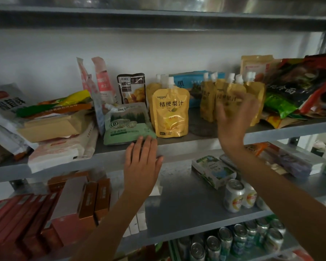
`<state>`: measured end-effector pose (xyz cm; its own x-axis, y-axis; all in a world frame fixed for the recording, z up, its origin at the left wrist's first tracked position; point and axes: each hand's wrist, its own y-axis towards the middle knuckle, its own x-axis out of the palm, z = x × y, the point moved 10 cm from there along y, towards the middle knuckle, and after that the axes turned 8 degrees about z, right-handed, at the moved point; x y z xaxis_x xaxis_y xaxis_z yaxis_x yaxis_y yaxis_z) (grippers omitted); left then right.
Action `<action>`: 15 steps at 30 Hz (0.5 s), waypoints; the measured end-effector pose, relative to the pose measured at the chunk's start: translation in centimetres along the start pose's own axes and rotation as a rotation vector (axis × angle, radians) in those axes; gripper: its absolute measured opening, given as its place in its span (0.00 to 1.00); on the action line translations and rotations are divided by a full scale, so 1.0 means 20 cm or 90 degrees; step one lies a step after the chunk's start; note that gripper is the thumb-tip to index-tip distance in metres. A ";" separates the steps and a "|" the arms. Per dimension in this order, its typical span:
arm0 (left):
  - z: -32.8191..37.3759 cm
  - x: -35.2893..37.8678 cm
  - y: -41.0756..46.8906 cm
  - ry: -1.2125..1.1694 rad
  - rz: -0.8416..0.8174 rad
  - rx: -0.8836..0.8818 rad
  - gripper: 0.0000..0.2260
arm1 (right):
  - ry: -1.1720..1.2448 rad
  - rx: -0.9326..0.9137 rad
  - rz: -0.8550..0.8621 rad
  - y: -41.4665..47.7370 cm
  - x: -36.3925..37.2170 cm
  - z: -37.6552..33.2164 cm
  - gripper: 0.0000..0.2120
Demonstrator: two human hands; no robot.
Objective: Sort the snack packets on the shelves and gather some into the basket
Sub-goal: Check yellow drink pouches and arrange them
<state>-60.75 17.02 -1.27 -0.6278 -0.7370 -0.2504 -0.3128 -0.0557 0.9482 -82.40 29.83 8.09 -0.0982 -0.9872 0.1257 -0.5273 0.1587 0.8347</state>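
Observation:
On the upper grey shelf (186, 146) a yellow spouted juice pouch (170, 113) stands upright in the middle, with a green seasoning packet (127, 127) leaning to its left. A row of several more yellow spouted pouches (209, 97) stands to the right. My right hand (233, 117), blurred, is raised with spread fingers in front of those pouches; contact cannot be told. My left hand (142, 162) lies flat with straight fingers on the shelf's front edge, fingertips touching the green packet's lower corner. No basket is in view.
Stacked flat packets and boxes (51, 129) fill the shelf's left end; a heap of dark, red and green snack bags (299, 91) fills the right. The shelf below holds brown and red boxes (94, 200), a milk carton pack (213, 170) and drink cans (235, 194). More cans (239, 240) stand lower.

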 end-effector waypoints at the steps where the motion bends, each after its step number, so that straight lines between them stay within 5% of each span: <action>1: 0.00 0.00 0.00 0.003 -0.002 -0.001 0.22 | -0.010 0.022 0.046 0.02 -0.06 0.04 0.22; 5: 0.01 0.00 0.00 0.008 0.002 -0.001 0.22 | -0.079 0.113 0.013 0.05 -0.07 0.21 0.28; 11: 0.01 0.00 0.00 0.001 -0.010 -0.007 0.22 | -0.143 0.215 -0.085 0.04 -0.01 0.34 0.13; 15: 0.01 0.00 0.00 -0.009 -0.031 -0.002 0.22 | 0.002 0.187 -0.102 0.05 -0.02 0.28 0.07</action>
<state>-60.80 17.15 -1.30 -0.6222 -0.7236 -0.2987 -0.3405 -0.0935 0.9356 -87.69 30.46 5.85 0.0079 -0.9999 0.0069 -0.7567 -0.0015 0.6537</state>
